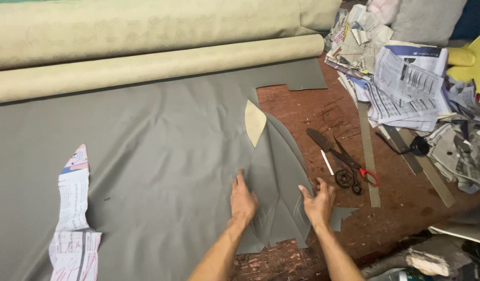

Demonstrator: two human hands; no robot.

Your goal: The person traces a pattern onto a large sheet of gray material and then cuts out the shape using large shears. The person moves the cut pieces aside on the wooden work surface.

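From the head view, the left hand (243, 200) lies flat with its grip spread on a leaf-shaped cut piece of grey fabric (273, 182), while the right hand (318, 204) presses the piece's right edge, fingers spread and pinching nothing. The piece rests at the right edge of a broad grey fabric sheet (135, 156) on the worn red-brown wooden worktop (401, 203). Black scissors (339, 156) and smaller red-handled scissors (357, 164) lie just right, near a heap of newspapers (401, 83).
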